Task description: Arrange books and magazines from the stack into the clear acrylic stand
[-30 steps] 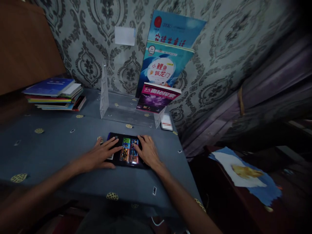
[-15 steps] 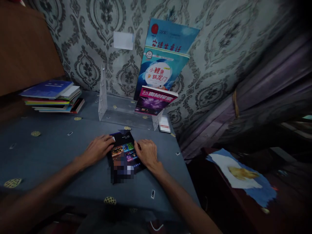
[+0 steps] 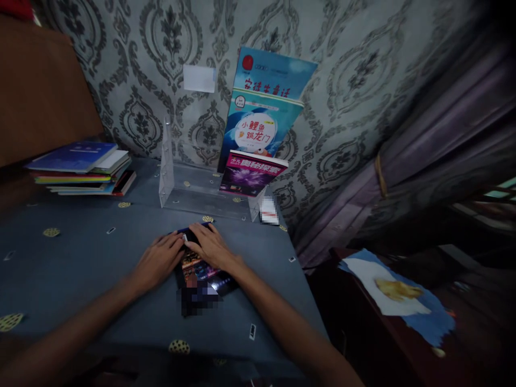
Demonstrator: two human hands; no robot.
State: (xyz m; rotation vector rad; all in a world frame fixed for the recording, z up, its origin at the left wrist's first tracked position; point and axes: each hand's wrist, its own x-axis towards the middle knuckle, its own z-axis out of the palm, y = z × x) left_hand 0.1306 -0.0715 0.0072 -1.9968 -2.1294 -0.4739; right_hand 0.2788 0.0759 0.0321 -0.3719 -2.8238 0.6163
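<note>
A dark book (image 3: 200,264) with colourful pictures on its cover lies flat on the table, its lower part blurred by pixelation. My left hand (image 3: 160,259) rests along its left edge, fingers stretched forward and flat. Across the upper part of the cover lies my right hand (image 3: 210,246), palm down with fingers extended, covering much of it. A small white piece (image 3: 184,238) shows between the left fingertips and the right thumb; I cannot tell whether it is held.
Behind stands a clear acrylic rack (image 3: 201,203), with a purple magazine (image 3: 250,174), a teal book (image 3: 258,123) and a blue book (image 3: 274,70) at its right side. A book stack (image 3: 80,169) sits at left. A pixelated white item (image 3: 269,209) is beside the rack.
My right hand has moved left from the book's right edge onto its upper cover, and its fingers have stretched out. My left hand stays at the left edge. The view has shifted slightly.
</note>
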